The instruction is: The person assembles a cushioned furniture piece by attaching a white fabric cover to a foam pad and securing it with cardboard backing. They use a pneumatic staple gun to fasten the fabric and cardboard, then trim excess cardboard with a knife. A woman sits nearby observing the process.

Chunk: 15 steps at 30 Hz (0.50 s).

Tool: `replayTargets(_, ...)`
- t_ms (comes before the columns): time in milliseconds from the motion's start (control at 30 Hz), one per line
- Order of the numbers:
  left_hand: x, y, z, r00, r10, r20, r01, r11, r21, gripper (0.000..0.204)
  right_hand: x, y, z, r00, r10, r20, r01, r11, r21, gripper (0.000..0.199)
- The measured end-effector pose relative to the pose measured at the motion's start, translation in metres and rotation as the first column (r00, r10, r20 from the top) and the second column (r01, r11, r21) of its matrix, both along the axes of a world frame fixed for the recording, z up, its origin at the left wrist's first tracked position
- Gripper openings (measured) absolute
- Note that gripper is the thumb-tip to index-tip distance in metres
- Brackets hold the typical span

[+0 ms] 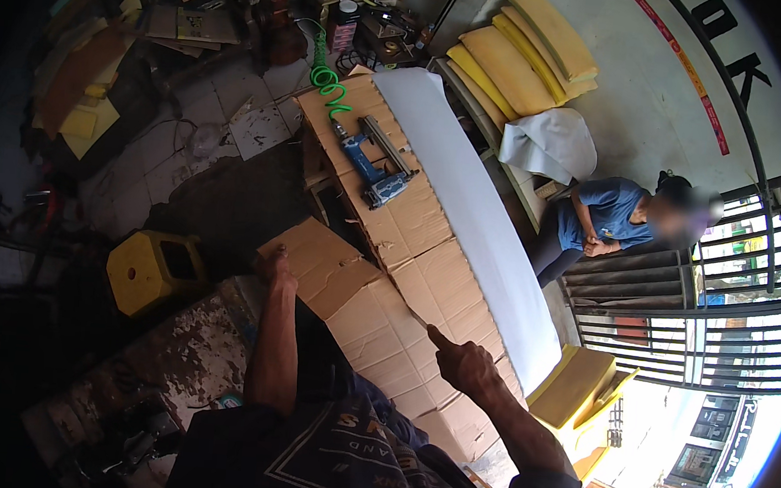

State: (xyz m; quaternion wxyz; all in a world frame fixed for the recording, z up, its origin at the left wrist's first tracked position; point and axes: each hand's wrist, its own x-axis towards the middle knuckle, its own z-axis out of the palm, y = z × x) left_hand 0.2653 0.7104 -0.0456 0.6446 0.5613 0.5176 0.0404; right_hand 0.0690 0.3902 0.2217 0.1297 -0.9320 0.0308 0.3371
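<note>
left hand (271, 264) pressing flat on corner of cardboard sheet (376, 307) lying over workbench, gripping nothing. right hand (459, 360) resting on it, forefinger pointing, fingers loosely curled, empty. cardboard probably light, stiffish, creasing easily; best gripped at edges.

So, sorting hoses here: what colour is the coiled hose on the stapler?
Bright green coiled hose, clearest in the head view.
</note>
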Motion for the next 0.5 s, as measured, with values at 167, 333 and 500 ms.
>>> replayTargets(167,-0.005,-0.003,0.003,0.987,0.130,0.090,-0.107,0.968,-0.227,0.055,-0.012,0.003,-0.030,0.999,0.000,-0.036,-0.002,0.999,-0.039,0.061)
replayTargets(333,-0.011,0.003,0.008,0.983,0.085,0.161,-0.031,0.951,-0.308,0.056,-0.012,-0.007,-0.086,0.999,-0.015,0.029,0.014,0.999,0.030,0.061)
replayTargets(500,-0.079,-0.003,0.017,0.921,-0.204,0.331,0.354,0.792,-0.498,0.057,-0.035,-0.024,-0.094,0.996,-0.063,0.056,0.055,0.990,0.131,0.065)
